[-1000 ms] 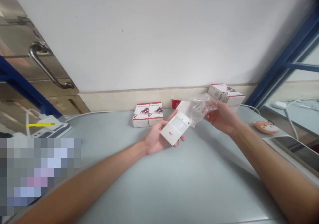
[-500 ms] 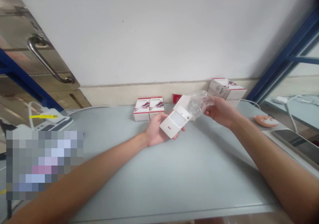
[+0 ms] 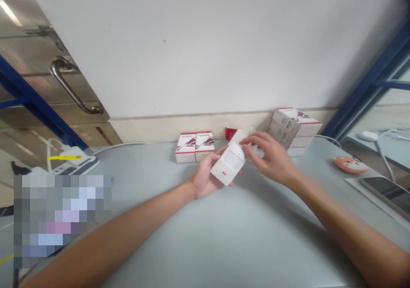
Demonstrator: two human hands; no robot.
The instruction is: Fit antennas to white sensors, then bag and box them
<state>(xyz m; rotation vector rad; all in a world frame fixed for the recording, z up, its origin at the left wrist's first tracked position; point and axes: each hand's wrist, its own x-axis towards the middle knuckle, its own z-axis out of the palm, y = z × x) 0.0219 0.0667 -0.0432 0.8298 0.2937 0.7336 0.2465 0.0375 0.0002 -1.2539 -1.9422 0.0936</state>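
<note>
**White motion sensor cradled in the left hand**

The left hand (image 3: 205,179) is cupped, fingers curled up behind a white motion sensor (image 3: 228,164), which lies tilted across the palm with its lens facing up. The right hand (image 3: 270,157) arches over the sensor's top end, fingers loosely spread, their tips (image 3: 244,140) right by a clear plastic bag (image 3: 247,133); contact cannot be told. Just beyond the left hand stand two small red-and-white boxes (image 3: 194,147) on the grey table (image 3: 256,241). Beyond the right hand rises a stack of similar boxes (image 3: 295,127). Farther right lie an orange fox-faced pad (image 3: 350,165) and a smartphone (image 3: 389,192).
</note>
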